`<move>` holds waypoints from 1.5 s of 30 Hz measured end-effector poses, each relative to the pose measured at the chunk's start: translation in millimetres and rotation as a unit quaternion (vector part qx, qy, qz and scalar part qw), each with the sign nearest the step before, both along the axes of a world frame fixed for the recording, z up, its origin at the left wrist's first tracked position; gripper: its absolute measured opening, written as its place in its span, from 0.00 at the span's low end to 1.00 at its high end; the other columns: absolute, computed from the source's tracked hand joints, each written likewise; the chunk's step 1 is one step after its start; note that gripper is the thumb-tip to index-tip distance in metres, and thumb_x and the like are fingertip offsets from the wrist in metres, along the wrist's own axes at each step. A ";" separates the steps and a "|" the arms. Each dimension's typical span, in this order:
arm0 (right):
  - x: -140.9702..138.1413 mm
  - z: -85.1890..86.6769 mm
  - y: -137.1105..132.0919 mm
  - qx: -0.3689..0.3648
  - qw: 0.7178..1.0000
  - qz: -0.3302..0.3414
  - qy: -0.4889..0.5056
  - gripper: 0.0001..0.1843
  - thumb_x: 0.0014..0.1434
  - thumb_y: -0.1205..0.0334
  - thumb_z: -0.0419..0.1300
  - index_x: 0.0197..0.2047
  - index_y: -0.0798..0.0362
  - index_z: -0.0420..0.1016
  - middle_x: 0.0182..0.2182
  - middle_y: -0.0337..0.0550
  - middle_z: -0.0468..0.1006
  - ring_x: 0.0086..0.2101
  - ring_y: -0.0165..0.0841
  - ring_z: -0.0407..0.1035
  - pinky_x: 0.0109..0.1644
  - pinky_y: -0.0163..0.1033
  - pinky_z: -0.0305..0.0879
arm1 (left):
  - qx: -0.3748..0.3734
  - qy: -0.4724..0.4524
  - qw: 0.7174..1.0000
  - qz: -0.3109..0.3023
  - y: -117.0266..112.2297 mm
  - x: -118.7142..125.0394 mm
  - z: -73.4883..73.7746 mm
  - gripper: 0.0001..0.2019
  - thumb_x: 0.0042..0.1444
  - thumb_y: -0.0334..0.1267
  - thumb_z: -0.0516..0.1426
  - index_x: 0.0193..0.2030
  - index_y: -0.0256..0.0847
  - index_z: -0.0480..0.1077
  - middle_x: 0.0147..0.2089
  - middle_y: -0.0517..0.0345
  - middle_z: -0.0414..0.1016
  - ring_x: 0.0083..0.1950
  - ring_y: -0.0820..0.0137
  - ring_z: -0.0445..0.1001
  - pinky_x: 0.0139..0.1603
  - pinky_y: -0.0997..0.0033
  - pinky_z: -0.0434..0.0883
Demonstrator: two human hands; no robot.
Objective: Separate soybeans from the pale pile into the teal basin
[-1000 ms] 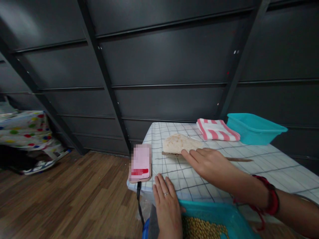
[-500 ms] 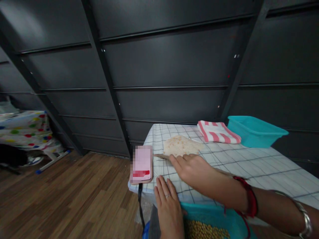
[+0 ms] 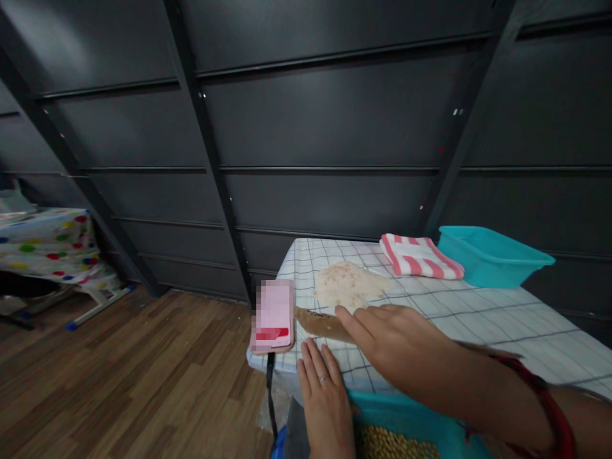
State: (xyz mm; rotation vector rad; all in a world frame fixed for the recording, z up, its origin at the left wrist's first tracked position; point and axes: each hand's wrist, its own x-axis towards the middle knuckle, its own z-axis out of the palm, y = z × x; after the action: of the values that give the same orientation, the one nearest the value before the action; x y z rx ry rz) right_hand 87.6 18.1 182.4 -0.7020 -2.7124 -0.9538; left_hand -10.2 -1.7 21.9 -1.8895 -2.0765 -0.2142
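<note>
My right hand (image 3: 389,331) grips a long, flat brown piece (image 3: 325,324) with a curved, dark-flecked edge, perhaps wood or a dried pod; I cannot tell which. Its near end passes under my forearm. Just beyond it a thin, pale, irregular sheet (image 3: 349,285) with brownish specks, like a flatbread, lies on the checked tablecloth (image 3: 482,319). Fingers stretched out and holding nothing, my left hand (image 3: 325,398) rests at the table's front edge, beside a turquoise tub (image 3: 382,401) of yellow-brown beans (image 3: 394,443).
A pink phone (image 3: 273,315) lies at the left table corner, a black strap (image 3: 271,389) hanging below. Towards the back right are a folded pink-and-white striped towel (image 3: 421,257) and another turquoise tub (image 3: 497,261). A dark panelled wall (image 3: 329,121) stands behind the table.
My right hand has come nearer and turned the brown piece so that its broad face shows, away from the pale sheet. My left hand stays in about the same place.
</note>
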 end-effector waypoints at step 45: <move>15.1 27.3 174.5 -0.340 0.882 -0.269 0.185 0.18 0.47 0.71 0.51 0.40 0.59 0.76 0.34 0.47 0.78 0.29 0.32 0.69 0.27 0.32 0.58 | 0.069 -0.009 0.997 0.018 5.5 3.8 -31.5 0.28 0.47 0.40 0.55 0.55 0.28 0.61 0.60 0.32 0.57 0.62 0.49 0.54 0.60 0.48 0.58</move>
State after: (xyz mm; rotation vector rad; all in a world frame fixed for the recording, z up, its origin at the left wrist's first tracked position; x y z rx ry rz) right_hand 102.7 192.6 209.7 -1.6262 -2.4907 0.1384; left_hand -6.4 3.8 -9.6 -1.7757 -2.0490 -0.3574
